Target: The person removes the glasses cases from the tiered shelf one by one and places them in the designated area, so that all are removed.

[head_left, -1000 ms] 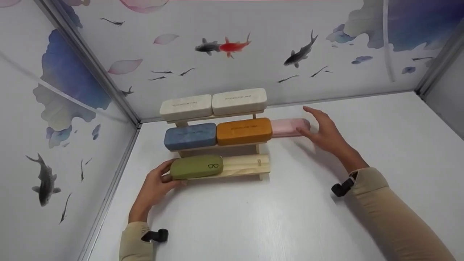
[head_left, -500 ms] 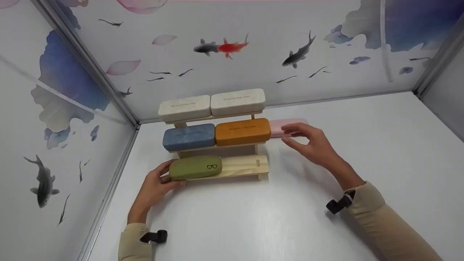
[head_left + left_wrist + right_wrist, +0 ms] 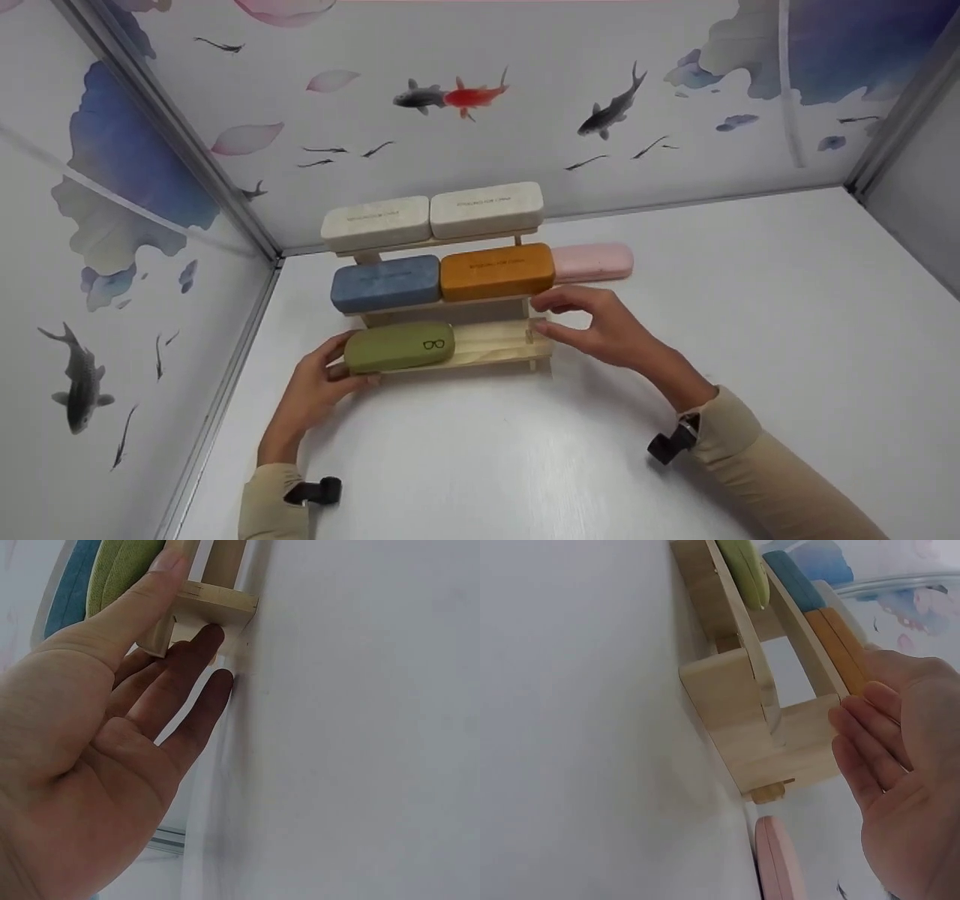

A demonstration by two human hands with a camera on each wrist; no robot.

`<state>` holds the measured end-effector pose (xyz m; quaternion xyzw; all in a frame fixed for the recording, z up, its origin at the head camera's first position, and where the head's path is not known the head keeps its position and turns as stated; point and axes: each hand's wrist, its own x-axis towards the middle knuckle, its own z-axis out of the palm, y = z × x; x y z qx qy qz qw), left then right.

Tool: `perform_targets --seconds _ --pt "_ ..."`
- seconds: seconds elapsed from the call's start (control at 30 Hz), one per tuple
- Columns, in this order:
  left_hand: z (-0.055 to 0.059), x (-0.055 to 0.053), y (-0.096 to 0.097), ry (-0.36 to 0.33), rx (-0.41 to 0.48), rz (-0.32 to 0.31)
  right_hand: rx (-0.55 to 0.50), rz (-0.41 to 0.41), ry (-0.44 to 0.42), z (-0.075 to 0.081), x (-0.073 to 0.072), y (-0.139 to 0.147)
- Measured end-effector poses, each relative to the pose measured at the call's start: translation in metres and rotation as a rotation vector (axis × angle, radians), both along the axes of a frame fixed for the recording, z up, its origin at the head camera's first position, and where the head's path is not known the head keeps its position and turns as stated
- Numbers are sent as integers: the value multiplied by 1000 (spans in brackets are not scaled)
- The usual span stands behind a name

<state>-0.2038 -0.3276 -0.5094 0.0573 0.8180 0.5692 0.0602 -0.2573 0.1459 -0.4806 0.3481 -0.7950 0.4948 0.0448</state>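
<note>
A stepped wooden rack (image 3: 499,345) stands on the white table. My left hand (image 3: 311,390) grips the left end of its lowest tier, thumb along the front edge, fingers around the end piece (image 3: 217,604). Beside those fingers, a green glasses case (image 3: 397,347) lies on that tier's left half; the right half is bare wood. My right hand (image 3: 611,326) is at the rack's right end, fingers slightly bent and apart, holding nothing. The middle tier carries a blue case (image 3: 386,285) and an orange case (image 3: 497,271).
Two white cases (image 3: 375,223) fill the top tier. A pink case (image 3: 592,262) lies on the table right of the rack, partly behind the orange one. Printed wall panels (image 3: 525,142) with fish enclose the back and left side.
My right hand has left the pink case and moved left and toward me, to the right end of the lowest tier. The left hand keeps its place on the rack.
</note>
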Motion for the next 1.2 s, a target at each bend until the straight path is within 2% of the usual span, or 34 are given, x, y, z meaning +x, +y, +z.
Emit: perform_targets --seconds 0.4,0.67,1.2 --pt "0 2 1 1 -6 8 60 116 -8 -5 7 -41" --pt "1 1 2 6 -4 -1 118 94 -54 -6 8 -65" --pt "-1 1 0 19 -2 -5 99 31 -114 -6 14 -117"
